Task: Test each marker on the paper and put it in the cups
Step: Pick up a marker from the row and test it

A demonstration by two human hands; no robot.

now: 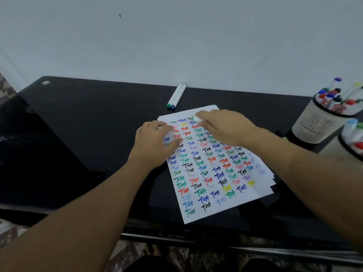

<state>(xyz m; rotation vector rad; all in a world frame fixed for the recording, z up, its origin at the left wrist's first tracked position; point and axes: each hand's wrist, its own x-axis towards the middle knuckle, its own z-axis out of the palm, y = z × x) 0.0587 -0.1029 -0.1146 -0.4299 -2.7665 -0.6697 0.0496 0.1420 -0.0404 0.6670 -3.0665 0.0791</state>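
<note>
Black glossy table, white wall behind. Stack of paper at centre, tilted, long axis running roughly 11 to 5 o'clock, top sheet filled with rows of "Test" in red, green, blue, black, yellow, pink.

Left hand resting on paper's 10 o'clock corner, fingers mostly straight and lying flat on the sheet, gripping nothing (pressing, not pinching).

Right hand over paper's 12 o'clock edge, fingers curled around a white marker, green end poking out by the fingertips, touching or just above the sheet (motion blur, cannot tell contact).

Two more markers lying side by side on table at 12 o'clock of the paper, touching each other, near but apart from the sheet; green cap and blue cap pointing toward the paper.

Two cups at 2–3 o'clock, both loaded with markers standing cap-up: far cup, pale, ribbed, dark rim, caps in blue, red, green, black, purple, yellow; near cup just beside it toward 4 o'clock, partly cut off by frame edge, light blue, green, red caps visible.

Patterned floor below table edge at 6–7 o'clock.
</note>
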